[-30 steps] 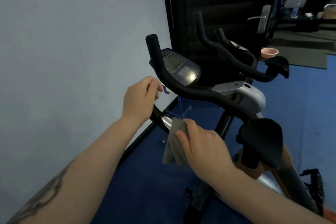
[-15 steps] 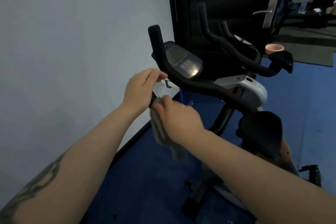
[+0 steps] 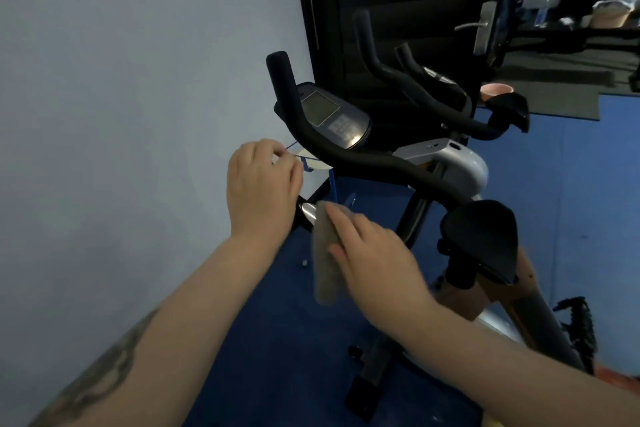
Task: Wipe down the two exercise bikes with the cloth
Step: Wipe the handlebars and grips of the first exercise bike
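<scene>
We are early, we judge: our right hand (image 3: 377, 253) grasps the cloth (image 3: 325, 253) against the near bike (image 3: 363, 156) low by its handlebar, our left hand (image 3: 259, 184) pinches a small tag; the far bike (image 3: 415, 80) looks untouched.

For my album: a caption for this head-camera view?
Right hand holds grey cloth beside bike handlebar; left hand pinches something small.

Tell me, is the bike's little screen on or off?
Off, apparently: the console screen on the near bike shows a blank grey panel, with no digits visible.
</scene>
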A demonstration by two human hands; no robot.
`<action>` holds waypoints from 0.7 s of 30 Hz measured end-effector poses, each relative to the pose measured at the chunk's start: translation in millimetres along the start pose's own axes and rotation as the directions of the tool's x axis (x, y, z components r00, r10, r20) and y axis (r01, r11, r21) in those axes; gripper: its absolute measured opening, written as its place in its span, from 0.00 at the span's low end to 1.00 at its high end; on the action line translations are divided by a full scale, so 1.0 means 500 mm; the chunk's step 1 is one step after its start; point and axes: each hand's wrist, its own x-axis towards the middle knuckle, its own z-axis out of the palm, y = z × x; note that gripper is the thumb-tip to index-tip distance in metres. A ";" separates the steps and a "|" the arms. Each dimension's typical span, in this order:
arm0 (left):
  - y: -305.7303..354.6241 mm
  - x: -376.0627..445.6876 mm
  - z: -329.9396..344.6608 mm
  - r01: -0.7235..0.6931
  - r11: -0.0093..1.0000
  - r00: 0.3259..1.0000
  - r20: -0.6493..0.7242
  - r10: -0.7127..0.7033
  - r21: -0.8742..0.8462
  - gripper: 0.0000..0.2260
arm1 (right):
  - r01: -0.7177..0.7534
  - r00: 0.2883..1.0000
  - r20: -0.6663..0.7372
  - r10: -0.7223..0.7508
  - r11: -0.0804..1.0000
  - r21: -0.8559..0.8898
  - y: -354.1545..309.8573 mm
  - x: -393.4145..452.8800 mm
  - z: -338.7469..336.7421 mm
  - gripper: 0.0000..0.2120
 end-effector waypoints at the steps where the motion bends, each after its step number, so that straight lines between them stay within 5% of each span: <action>1: 0.009 -0.021 0.003 -0.032 0.999 0.999 -0.005 0.032 0.004 0.11 | 0.041 0.998 -0.049 -0.041 0.999 -0.005 0.028 -0.030 -0.002 0.20; 4: 0.054 -0.068 0.022 -0.075 0.996 0.997 0.029 0.077 -0.045 0.15 | -0.102 0.991 -0.075 0.111 0.988 0.118 0.060 -0.057 0.000 0.21; 8: 0.080 -0.086 0.035 -0.018 0.996 0.999 0.050 0.023 -0.082 0.16 | -0.450 0.877 0.043 0.478 0.788 0.420 -0.001 -0.028 0.015 0.28; 15: 0.091 -0.084 0.043 0.036 0.998 0.999 0.035 -0.034 -0.060 0.16 | -0.616 0.697 0.164 0.698 0.467 0.635 -0.015 0.016 0.005 0.36; 21: 0.089 -0.086 0.046 0.030 0.997 0.999 0.019 -0.029 -0.071 0.16 | -0.547 0.620 0.184 0.763 0.252 0.798 -0.016 0.012 0.008 0.35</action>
